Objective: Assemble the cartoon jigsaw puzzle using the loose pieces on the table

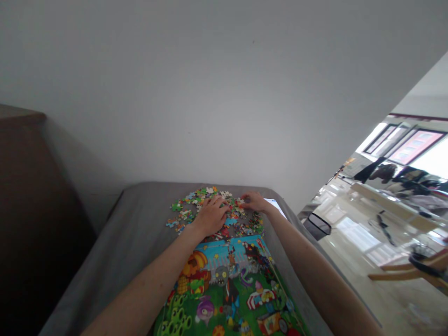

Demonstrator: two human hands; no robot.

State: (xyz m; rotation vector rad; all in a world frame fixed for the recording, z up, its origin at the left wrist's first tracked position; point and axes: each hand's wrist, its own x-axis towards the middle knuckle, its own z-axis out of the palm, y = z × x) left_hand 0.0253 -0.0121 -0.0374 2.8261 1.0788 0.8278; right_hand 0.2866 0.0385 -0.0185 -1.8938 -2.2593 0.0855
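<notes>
Loose jigsaw puzzle pieces [184, 215] lie in a wide, mixed-colour heap on the grey cloth, close to the wall. Over the middle of the heap rests my left hand [212, 215], its fingers spread and touching the pieces. My right hand [255, 202] reaches in from the right side, fingers bent and somewhat apart at the pieces' edge; no held piece can be made out. Below the heap, nearer to me, is a colourful puzzle board [224, 289] with cartoon zombies and plants. My left forearm covers part of its left side.
A phone with a lit screen [275, 206] lies beside my right wrist. The grey cloth-covered surface [140, 242] meets a white wall [217, 116]. A brown wooden cabinet [31, 177] stands at left. At right, beyond the edge, are a tiled floor and a wooden chair [409, 273].
</notes>
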